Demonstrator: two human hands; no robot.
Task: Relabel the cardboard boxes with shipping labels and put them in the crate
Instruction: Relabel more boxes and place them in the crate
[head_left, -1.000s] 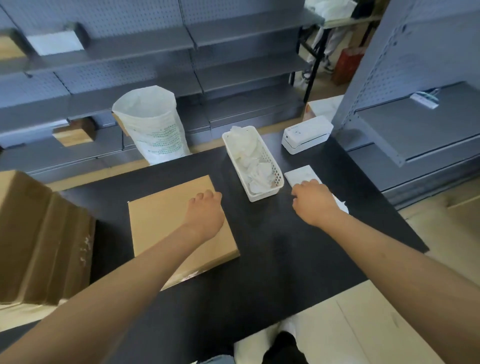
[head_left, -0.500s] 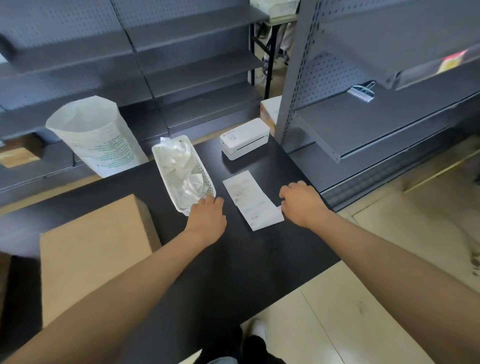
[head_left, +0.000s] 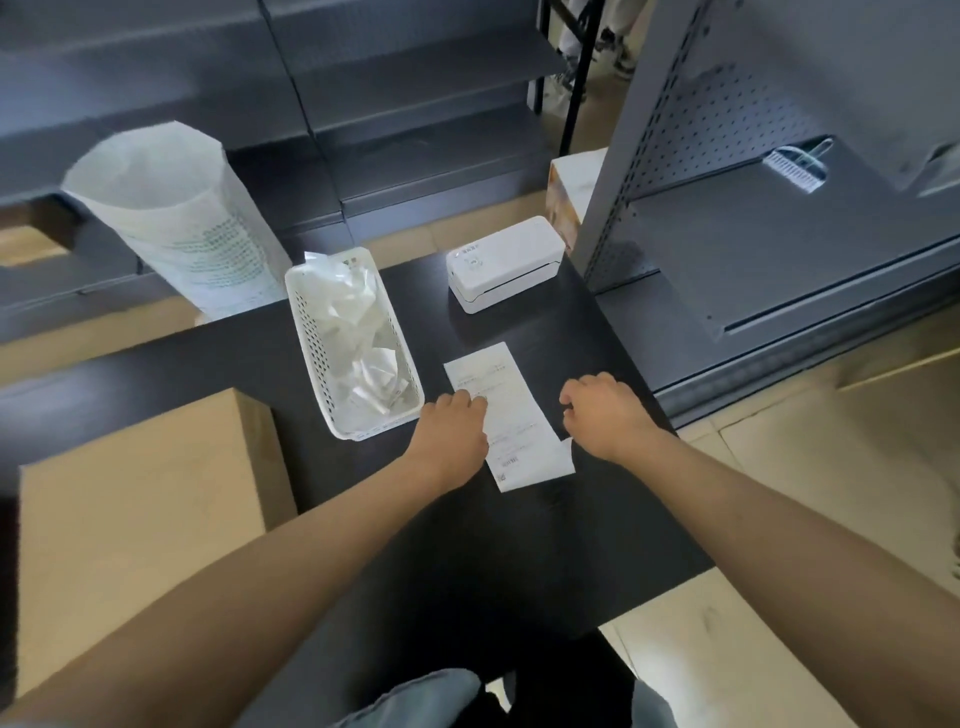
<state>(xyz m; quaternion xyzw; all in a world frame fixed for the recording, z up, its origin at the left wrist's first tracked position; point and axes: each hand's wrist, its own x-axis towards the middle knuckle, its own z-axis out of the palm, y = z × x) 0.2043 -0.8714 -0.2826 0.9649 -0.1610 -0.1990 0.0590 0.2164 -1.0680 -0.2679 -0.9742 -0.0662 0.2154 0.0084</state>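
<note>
At lower left, a cardboard box waits unlabelled on the black tabletop. Mid-frame, the left hand pins the shipping label flat while the right hand, fingers curled, seemingly peels its lifted corner. Beyond: scrap-filled basket, printer.

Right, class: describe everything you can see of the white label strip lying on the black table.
The label strip is a long white paper strip with faint printed lines and a small dark code near its near end. It lies flat on the black table, running from near the printer towards the person, beside the basket. Its near right corner curls up. The left hand rests on its left edge; the right hand is at its right edge.
</note>
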